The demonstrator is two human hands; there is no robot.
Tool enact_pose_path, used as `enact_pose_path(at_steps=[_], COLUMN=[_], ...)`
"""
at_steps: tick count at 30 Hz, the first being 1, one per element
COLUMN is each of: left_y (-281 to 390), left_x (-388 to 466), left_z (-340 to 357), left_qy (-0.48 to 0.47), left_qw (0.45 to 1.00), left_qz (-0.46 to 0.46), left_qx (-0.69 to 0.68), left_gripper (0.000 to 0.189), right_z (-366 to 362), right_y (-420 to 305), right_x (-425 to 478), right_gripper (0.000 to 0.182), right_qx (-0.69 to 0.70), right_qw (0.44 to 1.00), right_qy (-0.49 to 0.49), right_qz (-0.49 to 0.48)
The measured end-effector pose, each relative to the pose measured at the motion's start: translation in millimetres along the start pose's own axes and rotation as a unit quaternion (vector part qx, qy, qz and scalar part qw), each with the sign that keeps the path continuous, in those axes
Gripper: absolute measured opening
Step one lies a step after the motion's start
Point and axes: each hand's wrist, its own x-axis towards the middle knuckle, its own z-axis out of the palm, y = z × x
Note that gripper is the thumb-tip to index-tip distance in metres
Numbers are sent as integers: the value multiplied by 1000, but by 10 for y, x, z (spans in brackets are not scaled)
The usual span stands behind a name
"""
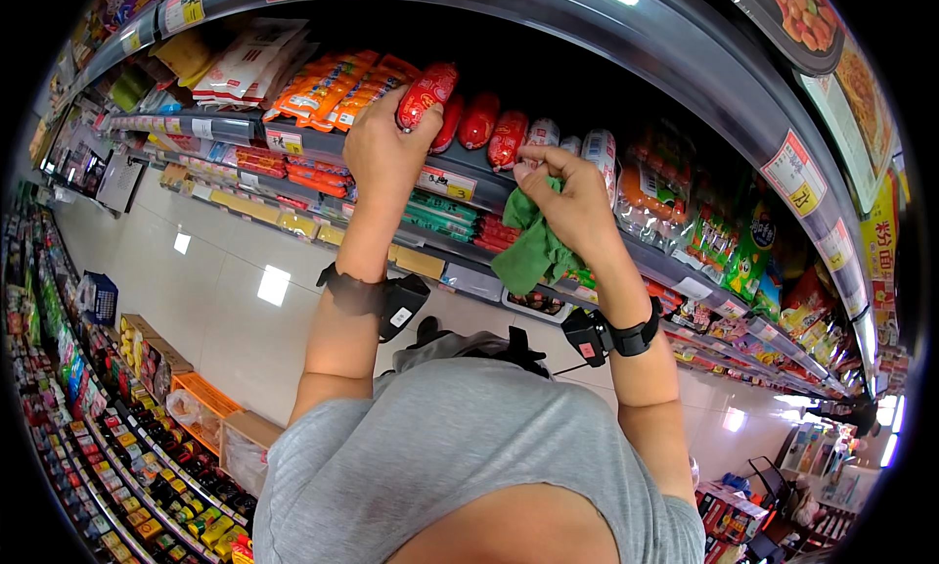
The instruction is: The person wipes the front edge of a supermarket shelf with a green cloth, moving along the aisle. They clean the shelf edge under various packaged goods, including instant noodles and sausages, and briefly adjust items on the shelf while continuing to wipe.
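Note:
My left hand (387,140) grips a red-wrapped sausage (428,94), tilted up above the shelf edge. A green cloth (535,245) hangs from my right hand (568,193), bunched under the fingers. The right fingertips are close to the near end of another red sausage (508,135) on the shelf; whether they touch it I cannot tell. Between the hands lies one more red sausage (479,120), end towards me. White-wrapped sausages (600,153) lie just beyond the right hand. Orange snack packets (323,87) are stacked left of the left hand.
A curved upper shelf edge (689,47) with price tags overhangs the row. Clear-packed sausages (653,190) stand to the right. Lower shelves hold green packets (444,215). Behind on the tiled floor (235,270) are an orange crate (205,399) and a blue basket (99,298).

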Motion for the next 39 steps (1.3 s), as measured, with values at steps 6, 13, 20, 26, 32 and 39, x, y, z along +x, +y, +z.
enact_pose_path(at_steps=[6,13,20,26,32,39], left_y=[-99,-179,-258,-733,-936,-689], left_x=[-21,-2,28,239,280,443], left_z=[78,101,1,-462,-609,-386], left_qy=[63,59,16,83,36,-137], left_qw=[988,982,992,981,991,968], left_qz=[98,142,116,-35,110,201], left_qx=[97,107,46,-169,-73,-57], left_gripper=[38,46,47,26,26,28], right_z=[23,26,59,-18,20,96], right_y=[-186,-452,-350,-323,-531,-553], right_x=[-14,218,54,37,139,266], right_gripper=[40,52,39,23,33,40], right_qx=[-115,-260,-197,-121,-135,-224], right_qw=[993,959,970,986,986,969], right_qy=[-13,-80,-140,-112,-88,-97], right_qz=[-20,-79,7,9,31,-34])
